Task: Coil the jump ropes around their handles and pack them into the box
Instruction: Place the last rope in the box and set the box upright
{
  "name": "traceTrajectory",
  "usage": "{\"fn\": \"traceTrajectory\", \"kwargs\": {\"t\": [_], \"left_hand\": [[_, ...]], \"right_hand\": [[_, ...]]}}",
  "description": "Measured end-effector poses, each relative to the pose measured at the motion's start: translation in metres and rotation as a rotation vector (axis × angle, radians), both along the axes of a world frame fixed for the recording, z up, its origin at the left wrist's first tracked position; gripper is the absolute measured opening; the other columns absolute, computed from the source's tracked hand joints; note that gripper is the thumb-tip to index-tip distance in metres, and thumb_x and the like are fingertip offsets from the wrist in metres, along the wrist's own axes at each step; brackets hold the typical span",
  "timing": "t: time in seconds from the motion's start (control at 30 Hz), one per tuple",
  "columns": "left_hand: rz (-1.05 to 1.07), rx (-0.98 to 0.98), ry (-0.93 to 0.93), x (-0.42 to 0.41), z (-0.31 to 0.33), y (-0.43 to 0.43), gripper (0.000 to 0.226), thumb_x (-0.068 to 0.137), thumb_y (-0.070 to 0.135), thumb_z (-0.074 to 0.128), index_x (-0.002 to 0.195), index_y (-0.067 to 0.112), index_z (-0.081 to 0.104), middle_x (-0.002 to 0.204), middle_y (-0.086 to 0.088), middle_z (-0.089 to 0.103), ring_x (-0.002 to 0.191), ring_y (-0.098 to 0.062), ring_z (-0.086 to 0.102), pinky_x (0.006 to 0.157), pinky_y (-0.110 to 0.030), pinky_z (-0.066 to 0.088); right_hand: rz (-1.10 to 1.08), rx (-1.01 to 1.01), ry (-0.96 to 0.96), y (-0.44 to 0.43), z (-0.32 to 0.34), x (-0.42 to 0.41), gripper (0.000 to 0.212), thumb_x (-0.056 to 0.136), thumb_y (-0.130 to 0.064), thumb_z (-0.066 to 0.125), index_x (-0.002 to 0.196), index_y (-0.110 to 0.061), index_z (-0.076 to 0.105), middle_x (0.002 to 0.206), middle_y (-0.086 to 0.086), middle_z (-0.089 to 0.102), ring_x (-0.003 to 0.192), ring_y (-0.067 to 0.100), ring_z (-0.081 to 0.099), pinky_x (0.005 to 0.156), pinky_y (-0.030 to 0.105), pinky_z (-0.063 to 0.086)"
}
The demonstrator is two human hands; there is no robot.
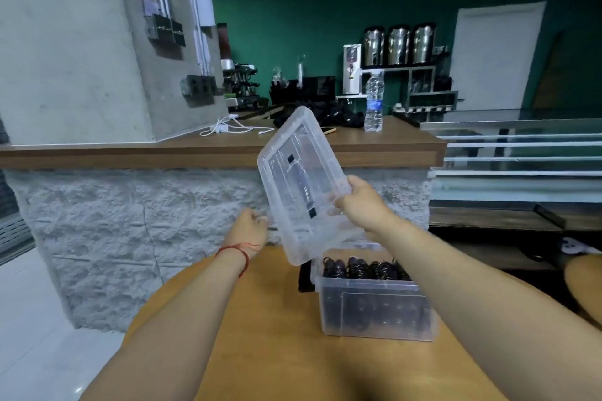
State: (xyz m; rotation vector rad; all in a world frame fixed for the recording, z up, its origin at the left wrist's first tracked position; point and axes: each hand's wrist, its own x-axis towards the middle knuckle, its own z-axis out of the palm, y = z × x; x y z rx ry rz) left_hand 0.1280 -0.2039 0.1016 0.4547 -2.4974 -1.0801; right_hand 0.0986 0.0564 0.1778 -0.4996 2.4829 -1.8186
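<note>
A clear plastic box [374, 309] stands on the round wooden table [260, 335], with several coiled black jump ropes [361, 268] packed inside it. The clear lid [293, 172] is held up in the air, tilted, above the box's left end. My right hand [361, 205] grips the lid's right edge. My left hand [249, 228] is at the lid's lower left edge, fingers curled against it; whether it holds the lid is unclear. A red string is tied around my left wrist.
Beyond the table runs a wooden counter [195, 150] on a rough white stone base, with a water bottle [374, 102], white cables [228, 128] and black items on it. A glass display case [521, 146] stands at the right. A concrete pillar rises at the left.
</note>
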Motion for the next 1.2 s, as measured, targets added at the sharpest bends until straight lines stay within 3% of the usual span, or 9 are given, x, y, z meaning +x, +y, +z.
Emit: {"fn": "traceTrajectory", "kwargs": {"t": [0.1, 0.2, 0.33, 0.43, 0.63, 0.8, 0.93, 1.07, 1.2], "left_hand": [[-0.075, 0.062, 0.205, -0.02, 0.048, 0.03, 0.039, 0.109, 0.036, 0.051, 0.14, 0.012, 0.049, 0.128, -0.006, 0.058, 0.112, -0.028, 0.062, 0.095, -0.035, 0.048], [-0.1, 0.106, 0.361, -0.038, 0.093, 0.055, 0.047, 0.109, 0.043, 0.048, 0.148, 0.016, 0.047, 0.144, -0.007, 0.055, 0.129, -0.026, 0.056, 0.106, -0.034, 0.042], [-0.196, 0.134, 0.382, -0.043, 0.117, 0.087, 0.05, 0.112, 0.047, 0.038, 0.154, 0.021, 0.044, 0.152, -0.005, 0.053, 0.14, -0.025, 0.05, 0.103, -0.028, 0.033], [-0.294, 0.003, 0.181, -0.046, 0.091, 0.106, 0.053, 0.112, 0.054, 0.03, 0.15, 0.021, 0.048, 0.15, -0.007, 0.056, 0.14, -0.027, 0.05, 0.103, -0.032, 0.035], [-0.356, -0.062, 0.011, -0.04, 0.034, 0.12, 0.049, 0.114, 0.045, 0.035, 0.143, 0.011, 0.056, 0.133, -0.007, 0.06, 0.134, -0.027, 0.055, 0.095, -0.031, 0.037], [-0.388, -0.1, -0.02, -0.041, 0.008, 0.104, 0.034, 0.114, 0.041, 0.04, 0.103, 0.019, 0.063, 0.106, -0.002, 0.066, 0.11, -0.028, 0.062, 0.086, -0.034, 0.044], [-0.402, -0.133, 0.028, -0.033, -0.003, 0.105, 0.039, 0.113, 0.031, 0.044, 0.075, 0.024, 0.048, 0.074, 0.006, 0.047, 0.074, -0.018, 0.05, 0.065, -0.03, 0.034], [-0.409, -0.211, -0.024, -0.03, -0.021, 0.098, 0.044, 0.111, 0.031, 0.051, 0.072, 0.01, 0.049, 0.078, -0.002, 0.047, 0.074, -0.022, 0.052, 0.073, -0.037, 0.04], [-0.431, -0.219, -0.087, -0.028, -0.035, 0.1, 0.04, 0.108, 0.027, 0.057, 0.073, 0.01, 0.066, 0.085, -0.002, 0.06, 0.083, -0.015, 0.06, 0.08, -0.033, 0.044]], "right_hand": [[-0.063, 0.206, 0.211, 0.051, 0.021, -0.007, 0.035, 0.098, 0.0, 0.057, 0.114, -0.03, 0.062, 0.099, -0.003, 0.071, 0.071, 0.019, 0.066, 0.055, 0.029, 0.045], [-0.102, 0.415, 0.368, 0.102, 0.034, -0.018, 0.039, 0.098, -0.005, 0.058, 0.109, -0.042, 0.064, 0.099, -0.009, 0.072, 0.075, 0.019, 0.066, 0.056, 0.033, 0.049], [-0.16, 0.731, 0.498, 0.148, 0.027, -0.032, 0.037, 0.1, -0.009, 0.058, 0.109, -0.044, 0.066, 0.114, -0.006, 0.075, 0.106, 0.028, 0.069, 0.08, 0.046, 0.06], [-0.136, 0.874, 0.466, 0.167, 0.008, -0.039, 0.044, 0.104, -0.012, 0.055, 0.136, -0.039, 0.066, 0.142, -0.008, 0.067, 0.129, 0.027, 0.062, 0.09, 0.041, 0.056], [-0.086, 0.83, 0.448, 0.182, -0.026, -0.049, 0.036, 0.104, -0.013, 0.061, 0.132, -0.034, 0.07, 0.141, -0.01, 0.068, 0.13, 0.02, 0.062, 0.1, 0.044, 0.054], [0.017, 0.886, 0.421, 0.186, -0.036, -0.056, 0.038, 0.105, -0.011, 0.061, 0.134, -0.034, 0.065, 0.141, -0.007, 0.067, 0.13, 0.02, 0.061, 0.1, 0.043, 0.053], [0.093, 0.881, 0.354, 0.194, -0.053, -0.05, 0.028, 0.102, -0.017, 0.067, 0.122, -0.035, 0.06, 0.14, -0.006, 0.065, 0.131, 0.019, 0.058, 0.096, 0.039, 0.05], [0.201, 0.906, 0.297, 0.2, -0.07, -0.044, 0.04, 0.091, -0.025, 0.082, 0.1, -0.049, 0.051, 0.146, -0.022, 0.058, 0.128, 0.013, 0.06, 0.102, 0.04, 0.05], [0.258, 0.867, 0.206, 0.205, -0.069, -0.036, 0.012, 0.093, -0.029, 0.08, 0.096, -0.028, 0.068, 0.126, -0.023, 0.067, 0.12, -0.002, 0.059, 0.098, 0.025, 0.046]]}}
